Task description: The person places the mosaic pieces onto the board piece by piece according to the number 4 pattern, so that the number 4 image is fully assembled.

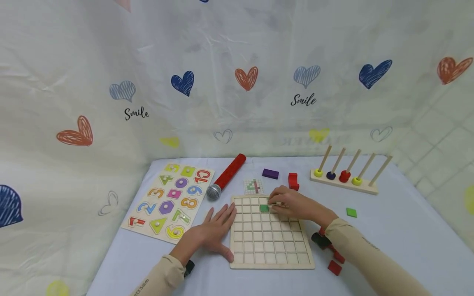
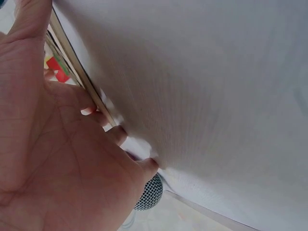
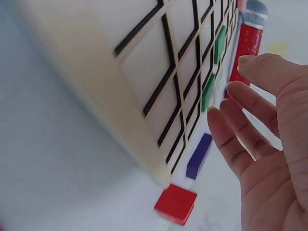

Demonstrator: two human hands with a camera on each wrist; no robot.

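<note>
A wooden grid board (image 1: 268, 258) lies on the table. My left hand (image 1: 216, 232) rests along its left edge with fingers stretched out; in the left wrist view the fingertips touch the board's side. Over the board's upper part, my right hand (image 1: 294, 202) has its thumb and fingers loosely bent, and the right wrist view shows a gap between them. Just by its fingertips, one green tile (image 1: 264, 208) sits in a cell. The right wrist view shows a second green tile (image 3: 208, 91) close to the fingers, mostly hidden by the hand in the head view.
A pattern card (image 1: 253, 186), purple block (image 1: 270, 174) and red arch block (image 1: 293, 181) lie behind the board. Left are a red microphone (image 1: 229, 172) and number puzzle (image 1: 148, 224). Right are a peg stand (image 1: 364, 188), loose green tile (image 1: 351, 212) and several red tiles (image 1: 335, 268).
</note>
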